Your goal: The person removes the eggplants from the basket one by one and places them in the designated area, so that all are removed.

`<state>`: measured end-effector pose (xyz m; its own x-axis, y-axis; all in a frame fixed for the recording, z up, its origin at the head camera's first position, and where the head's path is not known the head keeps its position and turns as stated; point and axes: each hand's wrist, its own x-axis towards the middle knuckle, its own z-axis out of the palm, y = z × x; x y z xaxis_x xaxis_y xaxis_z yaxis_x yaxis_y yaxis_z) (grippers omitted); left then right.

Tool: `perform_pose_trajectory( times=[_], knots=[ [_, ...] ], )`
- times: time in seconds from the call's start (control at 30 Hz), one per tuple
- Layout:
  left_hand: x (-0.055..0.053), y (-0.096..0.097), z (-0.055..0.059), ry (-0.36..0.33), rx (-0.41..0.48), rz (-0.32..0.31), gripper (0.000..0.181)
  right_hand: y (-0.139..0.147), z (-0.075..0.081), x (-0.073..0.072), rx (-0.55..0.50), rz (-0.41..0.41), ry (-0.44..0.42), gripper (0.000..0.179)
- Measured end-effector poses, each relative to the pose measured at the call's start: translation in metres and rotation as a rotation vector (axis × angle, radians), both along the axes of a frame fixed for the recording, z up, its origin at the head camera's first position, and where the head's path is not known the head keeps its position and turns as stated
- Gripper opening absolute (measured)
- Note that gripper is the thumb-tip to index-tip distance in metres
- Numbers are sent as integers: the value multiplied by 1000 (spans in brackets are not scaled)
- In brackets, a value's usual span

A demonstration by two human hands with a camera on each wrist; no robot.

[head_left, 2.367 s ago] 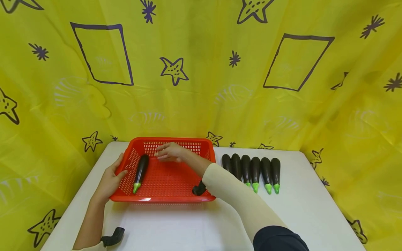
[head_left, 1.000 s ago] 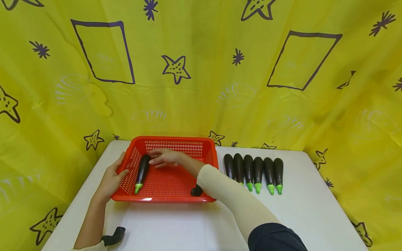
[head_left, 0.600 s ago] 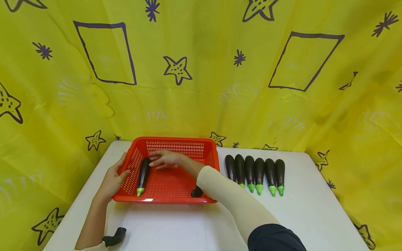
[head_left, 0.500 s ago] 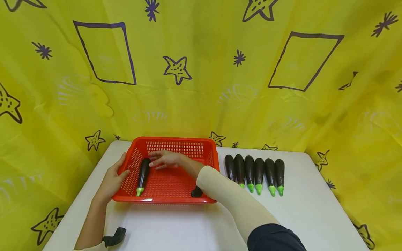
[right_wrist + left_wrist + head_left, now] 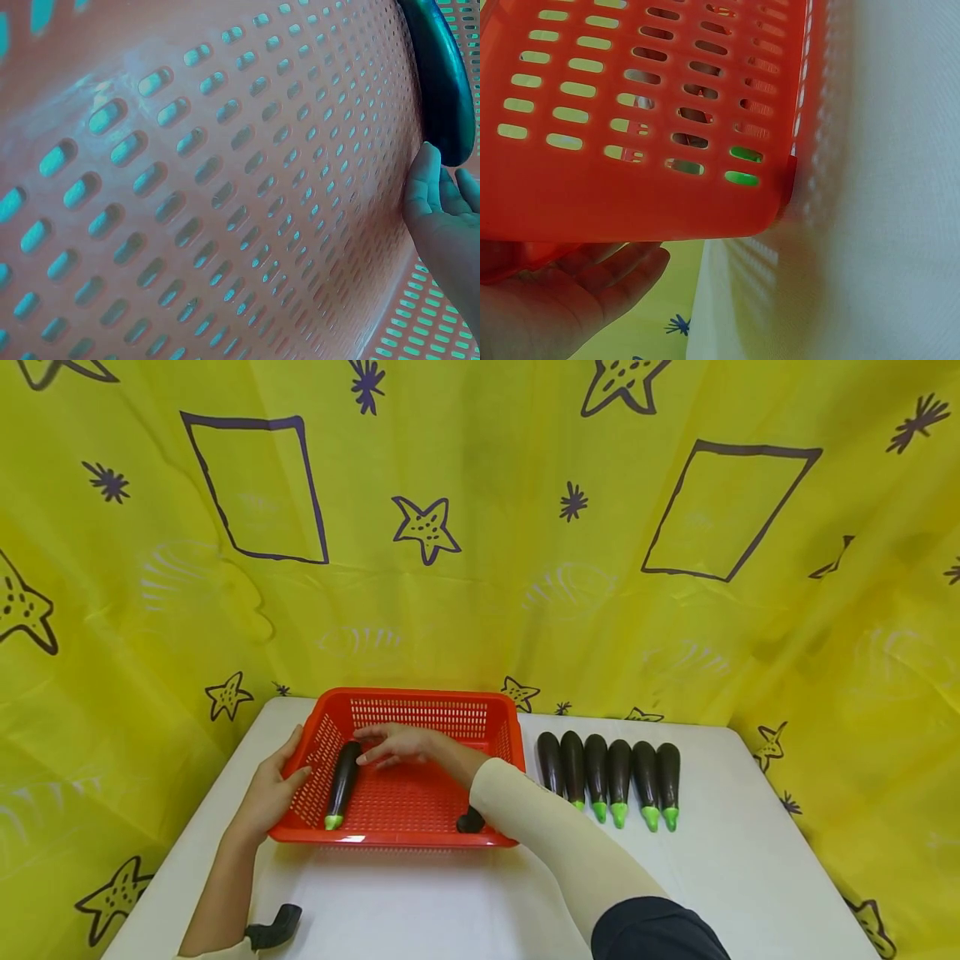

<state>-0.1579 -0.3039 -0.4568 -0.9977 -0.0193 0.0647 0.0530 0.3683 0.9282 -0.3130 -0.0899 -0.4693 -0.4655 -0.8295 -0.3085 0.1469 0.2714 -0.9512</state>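
Note:
A red slotted plastic basket (image 5: 420, 837) stands on the white table. Inside it, along its left side, lies one dark eggplant (image 5: 345, 783), its green stem end toward me. My left hand (image 5: 270, 789) holds the basket's left rim, thumb over the edge and fingers outside; the left wrist view shows those fingers (image 5: 626, 281) beside the rim. Reaching into the basket, my right hand (image 5: 401, 743) has its fingers loosely extended at the eggplant's thick far end. In the right wrist view, the fingertips (image 5: 426, 161) are at that rounded end; whether they touch it is unclear.
Several more eggplants (image 5: 619, 777) lie side by side in a row on the table (image 5: 750, 877), right of the basket, green ends toward me. A yellow patterned curtain (image 5: 480, 610) hangs behind and on both sides. Black devices (image 5: 277, 927) sit at my wrists.
My right hand has moved left inside the basket to the eggplant's far end, then stayed nearly still. The left hand keeps its place on the rim. The head view has shifted slightly.

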Motion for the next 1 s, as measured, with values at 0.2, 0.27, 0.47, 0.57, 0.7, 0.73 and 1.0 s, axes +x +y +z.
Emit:
perform_pose_trajectory(
  times=[0.2, 0.27, 0.47, 0.57, 0.7, 0.73, 1.0],
  knots=[
    [1, 0, 0, -14, 2, -3, 72, 1, 0, 1, 17, 7, 11, 59],
    [1, 0, 0, -13, -2, -2, 72, 2, 0, 0, 11, -1, 6, 58],
    [1, 1, 2, -15, -4, 5, 72, 2, 1, -1, -50, -74, -27, 51],
    [0, 1, 2, -12, -3, 5, 71, 2, 2, 0, -68, -81, -48, 50],
    [0, 1, 3, -2, -3, 4, 71, 2, 2, 1, -78, -69, -84, 50],
    [0, 1, 2, 0, -4, 3, 71, 1, 2, 1, -80, -71, -93, 50],
    [0, 0, 1, 2, -10, 4, 70, -1, 0, 4, -72, -73, -129, 45]
  ],
)
